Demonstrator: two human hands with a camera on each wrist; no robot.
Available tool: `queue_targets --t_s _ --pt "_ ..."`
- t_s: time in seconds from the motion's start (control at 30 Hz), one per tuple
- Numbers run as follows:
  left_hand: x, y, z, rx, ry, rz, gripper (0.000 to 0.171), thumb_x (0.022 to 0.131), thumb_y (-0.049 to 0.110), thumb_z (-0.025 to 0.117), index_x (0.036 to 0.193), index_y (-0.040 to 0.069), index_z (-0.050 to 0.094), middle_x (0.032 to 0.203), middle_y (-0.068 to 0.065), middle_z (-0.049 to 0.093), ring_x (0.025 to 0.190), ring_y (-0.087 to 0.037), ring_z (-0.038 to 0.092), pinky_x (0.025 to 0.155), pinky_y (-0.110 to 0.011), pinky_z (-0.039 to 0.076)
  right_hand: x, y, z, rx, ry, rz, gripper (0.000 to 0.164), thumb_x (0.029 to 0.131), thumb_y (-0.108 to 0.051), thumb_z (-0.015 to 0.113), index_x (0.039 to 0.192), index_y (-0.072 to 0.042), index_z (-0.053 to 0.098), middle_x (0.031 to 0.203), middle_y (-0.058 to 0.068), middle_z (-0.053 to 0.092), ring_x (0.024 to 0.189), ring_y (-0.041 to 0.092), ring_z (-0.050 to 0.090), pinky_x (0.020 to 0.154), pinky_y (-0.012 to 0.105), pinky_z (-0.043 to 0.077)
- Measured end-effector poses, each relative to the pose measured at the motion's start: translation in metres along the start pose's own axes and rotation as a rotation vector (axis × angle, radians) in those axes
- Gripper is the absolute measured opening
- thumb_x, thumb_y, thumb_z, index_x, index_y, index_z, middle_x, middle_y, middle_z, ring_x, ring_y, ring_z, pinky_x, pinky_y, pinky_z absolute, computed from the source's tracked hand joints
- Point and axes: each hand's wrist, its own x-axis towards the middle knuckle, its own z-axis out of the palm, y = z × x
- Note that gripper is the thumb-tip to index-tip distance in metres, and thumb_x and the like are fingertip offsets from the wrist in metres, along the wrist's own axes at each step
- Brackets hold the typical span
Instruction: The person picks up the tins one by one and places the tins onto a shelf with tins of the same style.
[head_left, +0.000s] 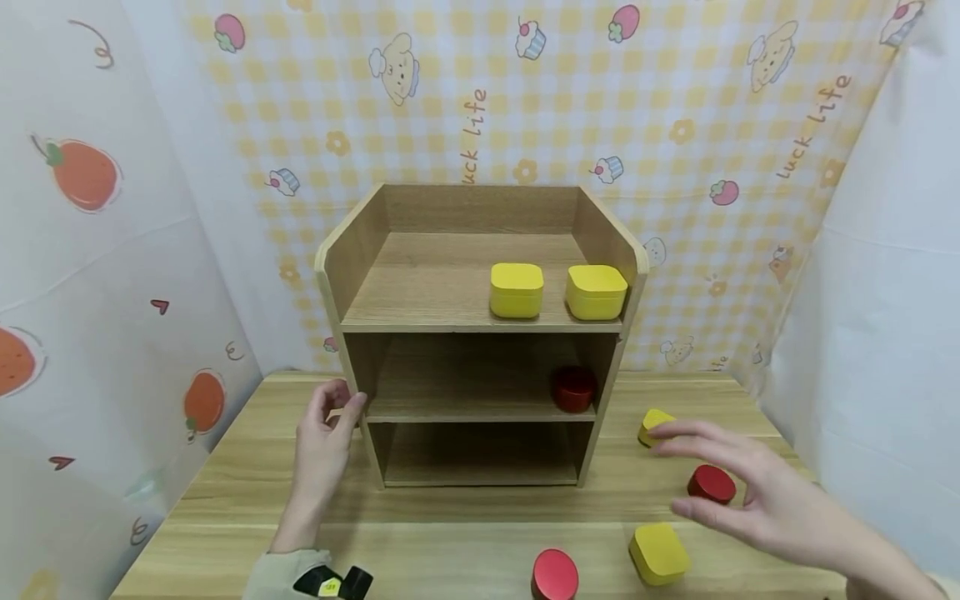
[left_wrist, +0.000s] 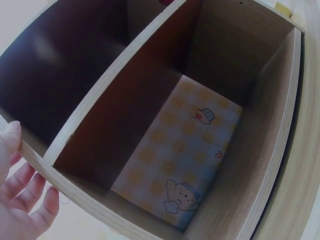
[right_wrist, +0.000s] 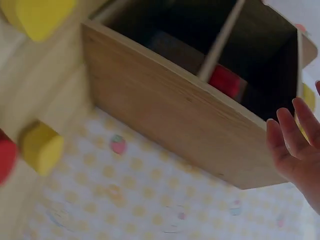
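Observation:
A three-level wooden shelf (head_left: pixel 480 325) stands on the table. My left hand (head_left: pixel 327 425) holds its left side panel, the thumb on the front edge; in the left wrist view, the fingers (left_wrist: pixel 31 187) lie along the panel's outer face. My right hand (head_left: pixel 757 487) hangs above the table to the right, fingers spread apart and holding nothing. Around it lie a yellow block (head_left: pixel 655 427), partly hidden by the fingertips, a red round block (head_left: pixel 712 484) and another yellow block (head_left: pixel 660 554). A second red round block (head_left: pixel 555 574) lies near the front.
Two yellow rounded blocks, one left (head_left: pixel 517 291) and one right (head_left: pixel 596 292), sit on the shelf's top level. A dark red round block (head_left: pixel 573 389) stands at the right of the middle level. Patterned cloth (head_left: pixel 487 125) hangs behind, with white cloth (head_left: pixel 870 275) along the right.

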Motion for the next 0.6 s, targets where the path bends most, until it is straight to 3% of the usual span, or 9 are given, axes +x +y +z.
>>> queue_targets --t_s 0.13,0.27,0.4,0.5,0.6 --pt "0.002 -0.004 0.0 -0.011 0.007 0.014 0.026 0.097 0.011 0.062 0.117 -0.003 0.052 0.102 -0.005 0.052 0.095 -0.01 0.05 0.073 -0.014 0.044 -0.028 0.014 0.024 0.068 -0.005 0.103 0.057 0.078 -0.006 0.082 0.128 -0.021 0.058 0.133 -0.004 0.056 0.12 0.006 0.051 0.093 0.013 0.041" --pt "0.007 -0.021 0.0 -0.031 0.024 0.012 0.026 0.096 0.013 0.063 0.117 0.0 0.054 0.103 -0.003 0.052 0.097 -0.011 0.05 0.074 -0.014 0.045 -0.047 0.028 0.043 0.269 -0.008 0.165 0.055 0.082 0.003 0.074 0.132 -0.014 0.056 0.133 -0.001 0.056 0.115 0.008 0.054 0.088 0.019 0.047" --pt "0.006 -0.021 -0.001 -0.032 0.027 0.014 0.027 0.096 0.013 0.063 0.117 0.0 0.054 0.103 -0.003 0.052 0.097 -0.011 0.051 0.074 -0.014 0.045 -0.06 0.042 0.055 0.459 -0.016 0.192 0.053 0.085 0.012 0.065 0.133 -0.005 0.052 0.131 0.004 0.056 0.113 0.012 0.054 0.087 0.026 0.049" --pt "0.005 -0.019 -0.001 -0.028 0.02 0.021 0.027 0.097 0.015 0.063 0.117 0.0 0.053 0.104 -0.004 0.052 0.098 -0.011 0.05 0.075 -0.014 0.045 -0.07 0.051 0.063 0.521 -0.028 0.213 0.051 0.087 0.014 0.062 0.134 -0.001 0.05 0.131 0.007 0.056 0.115 0.013 0.054 0.086 0.029 0.05" --pt "0.004 -0.018 0.0 -0.022 0.013 0.026 0.027 0.097 0.016 0.062 0.117 -0.001 0.053 0.104 -0.004 0.052 0.098 -0.012 0.05 0.075 -0.014 0.044 -0.079 0.057 0.069 0.584 -0.092 0.313 0.046 0.092 0.009 0.058 0.135 -0.004 0.05 0.132 0.003 0.056 0.116 0.011 0.053 0.086 0.029 0.05"
